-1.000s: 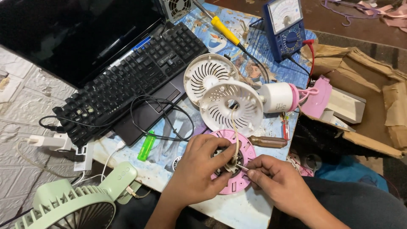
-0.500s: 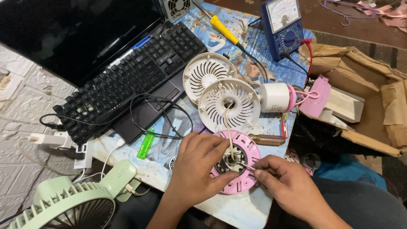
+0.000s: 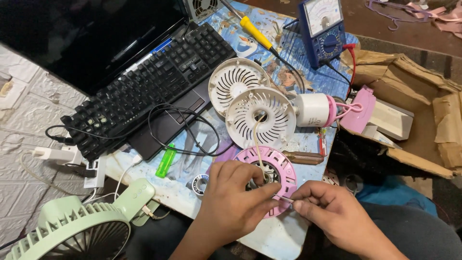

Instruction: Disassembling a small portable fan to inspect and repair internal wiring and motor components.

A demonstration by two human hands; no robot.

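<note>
My left hand [image 3: 231, 202] rests on a round pink fan part [image 3: 281, 166] at the table's near edge, its fingers on the part's centre. My right hand [image 3: 332, 212] is just to the right, pinching a thin metal pin or wire end [image 3: 284, 197] that points at the pink part. A pale wire [image 3: 257, 144] runs from the pink part up into a white fan grille [image 3: 261, 117]. A second white grille [image 3: 233, 84] lies behind it. A white and pink motor housing [image 3: 317, 110] sits to the right of the grilles.
A black keyboard [image 3: 144, 82] lies on a laptop at the back left. A blue multimeter [image 3: 323, 29], a yellow-handled tool [image 3: 255, 31], a wooden-handled screwdriver [image 3: 303, 157], a green lighter [image 3: 166, 161], a solder spool [image 3: 198, 184], a green fan [image 3: 82, 226] and a cardboard box [image 3: 423, 110] surround the work.
My left hand has shifted over the pink part's centre. My right hand moved slightly away to the right, with the thin pin now showing between the two hands.
</note>
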